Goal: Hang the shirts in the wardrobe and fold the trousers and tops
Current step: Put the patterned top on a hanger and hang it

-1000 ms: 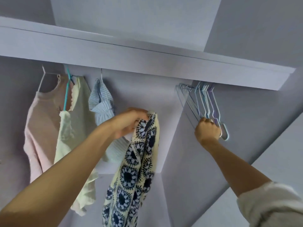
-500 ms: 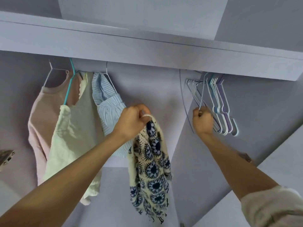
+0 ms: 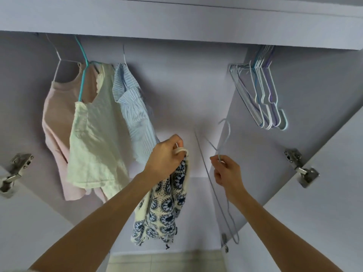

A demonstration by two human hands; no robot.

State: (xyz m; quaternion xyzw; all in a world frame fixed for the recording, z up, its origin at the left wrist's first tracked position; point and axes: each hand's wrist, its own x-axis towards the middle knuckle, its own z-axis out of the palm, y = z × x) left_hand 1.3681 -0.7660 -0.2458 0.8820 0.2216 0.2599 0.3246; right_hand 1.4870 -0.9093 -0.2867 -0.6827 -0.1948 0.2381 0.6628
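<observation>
You looked up into an open wardrobe [image 3: 176,91] with pale lilac-grey inner walls, evenly lit by soft light. A broad board [image 3: 176,18] of the same colour ran across the top of your view. To either side stood the open doors, the left door [image 3: 29,222] carrying a metal hinge [image 3: 15,169] and the right door [image 3: 324,213] another hinge [image 3: 301,167]. At the bottom edge showed a strip of pale beige tiled floor [image 3: 167,261].
</observation>
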